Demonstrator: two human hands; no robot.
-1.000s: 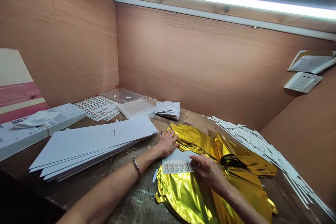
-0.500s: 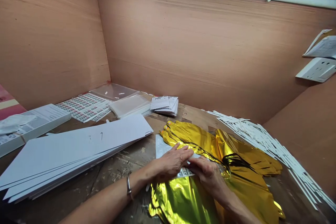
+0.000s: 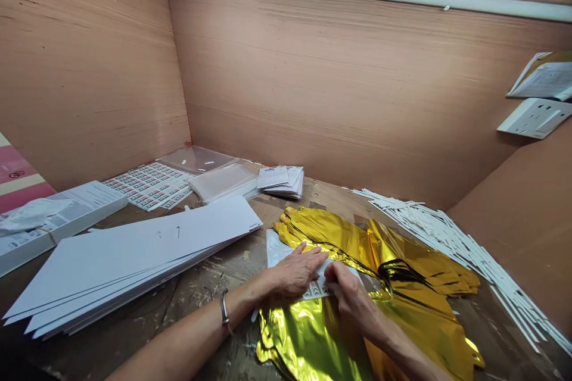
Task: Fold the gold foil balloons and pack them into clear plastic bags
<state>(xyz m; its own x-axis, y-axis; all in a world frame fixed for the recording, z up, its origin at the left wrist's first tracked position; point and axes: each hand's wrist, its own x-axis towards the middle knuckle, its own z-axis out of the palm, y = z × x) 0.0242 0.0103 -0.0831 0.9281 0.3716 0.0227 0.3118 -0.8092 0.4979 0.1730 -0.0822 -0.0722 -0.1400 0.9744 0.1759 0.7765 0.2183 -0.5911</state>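
Observation:
A pile of shiny gold foil balloons [image 3: 384, 274] lies on the worn wooden table [image 3: 205, 286]. On top of it rests a small white sticker sheet [image 3: 318, 289] with rows of printed labels. My left hand [image 3: 295, 274] lies flat on that sheet, fingers stretched out. My right hand [image 3: 351, 297] meets it fingertip to fingertip, fingers pinched at the sheet's edge. A second white sheet [image 3: 276, 247] pokes out from under my left hand. A bracelet [image 3: 224, 312] sits on my left wrist.
A stack of long white cards [image 3: 129, 256] lies at left, beside a white box [image 3: 58, 217]. Sticker sheets [image 3: 149, 184], clear bags [image 3: 223, 181] and leaflets [image 3: 281, 181] sit at the back. White strips [image 3: 456, 244] fan along the right. Plywood walls enclose the table.
My left hand has moved from the gold foil's left edge onto the sticker sheet, meeting my right hand. The view has tilted down, losing the lamp.

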